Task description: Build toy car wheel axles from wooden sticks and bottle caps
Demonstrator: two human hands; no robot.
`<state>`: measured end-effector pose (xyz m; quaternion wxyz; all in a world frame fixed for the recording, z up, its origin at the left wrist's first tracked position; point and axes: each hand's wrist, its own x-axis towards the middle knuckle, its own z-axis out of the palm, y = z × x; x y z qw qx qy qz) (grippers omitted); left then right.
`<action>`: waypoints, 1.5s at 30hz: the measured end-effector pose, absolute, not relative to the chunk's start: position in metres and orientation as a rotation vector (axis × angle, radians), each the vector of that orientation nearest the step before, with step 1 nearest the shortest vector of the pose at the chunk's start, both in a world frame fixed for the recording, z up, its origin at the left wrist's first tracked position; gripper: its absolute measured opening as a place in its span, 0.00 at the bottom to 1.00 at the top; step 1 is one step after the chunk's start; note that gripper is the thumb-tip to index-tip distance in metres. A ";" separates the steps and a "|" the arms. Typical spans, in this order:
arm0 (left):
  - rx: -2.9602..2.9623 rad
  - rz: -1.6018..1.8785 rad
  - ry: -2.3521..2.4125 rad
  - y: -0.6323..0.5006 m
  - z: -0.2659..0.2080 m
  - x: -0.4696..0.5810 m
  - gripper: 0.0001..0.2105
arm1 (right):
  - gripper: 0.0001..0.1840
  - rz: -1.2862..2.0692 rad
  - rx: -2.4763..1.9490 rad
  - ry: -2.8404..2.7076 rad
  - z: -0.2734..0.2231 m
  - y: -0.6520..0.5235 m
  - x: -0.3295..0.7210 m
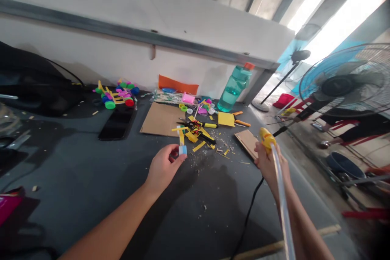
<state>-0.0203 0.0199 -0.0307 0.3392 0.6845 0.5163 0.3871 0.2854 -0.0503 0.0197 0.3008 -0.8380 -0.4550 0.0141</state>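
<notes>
Between the thumb and fingers of my left hand (163, 165) is a small light-blue and white block (183, 151). A yellow strip (182, 137) with a crosspiece stands up from behind the block. My right hand (272, 168) is wrapped round a yellow hot glue gun (267, 138). A long clear glue stick (283, 203) sticks out of its back towards me, and the nozzle is hidden. Left of that hand lies a piece of brown cardboard (247, 143). Just beyond my left hand are black-and-yellow pliers (202, 124) among yellow scraps (191, 136).
Further back lie a cardboard sheet (160, 118), a phone (117, 122), a colourful stick model (117, 95), yellow sticky notes (226, 119) and orange-handled pliers (243, 123). A teal bottle (233, 91) stands near the partition. A black cord (251, 211) crosses the table; a fan (338, 85) stands to the right.
</notes>
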 end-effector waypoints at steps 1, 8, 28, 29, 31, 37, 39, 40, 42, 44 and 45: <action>1.784 1.010 1.339 0.020 -0.030 -0.020 0.17 | 0.29 -0.038 -2.345 -1.236 0.018 -0.051 0.294; 1.786 1.004 1.343 0.020 -0.030 -0.020 0.17 | 0.25 -0.160 -2.707 -1.406 -0.016 -0.039 0.327; 1.874 0.987 1.290 0.018 -0.034 -0.022 0.16 | 0.30 0.619 -1.366 -2.068 0.003 0.011 0.159; 1.881 0.993 1.282 0.017 -0.034 -0.022 0.15 | 0.28 0.654 -1.370 -2.052 -0.002 0.013 0.156; 1.891 0.993 1.275 0.018 -0.033 -0.022 0.15 | 0.21 0.680 -1.379 -2.016 -0.007 0.015 0.156; 1.881 0.959 1.292 0.019 -0.034 -0.020 0.15 | 0.11 0.553 -1.488 -1.750 -0.004 0.016 0.173; 1.862 0.953 1.301 0.020 -0.034 -0.019 0.15 | 0.11 0.506 -1.527 -1.612 -0.003 0.017 0.181; 1.856 0.947 1.305 0.020 -0.035 -0.019 0.15 | 0.12 0.479 -1.547 -1.539 -0.003 0.017 0.185; 1.856 0.928 1.314 0.019 -0.035 -0.019 0.15 | 0.16 0.440 -1.573 -1.375 -0.002 0.019 0.193; 1.862 0.915 1.316 0.019 -0.034 -0.019 0.15 | 0.19 0.436 -1.544 -1.181 -0.001 0.021 0.200; 1.867 0.910 1.315 0.018 -0.034 -0.019 0.15 | 0.20 0.442 -1.512 -1.095 -0.001 0.021 0.201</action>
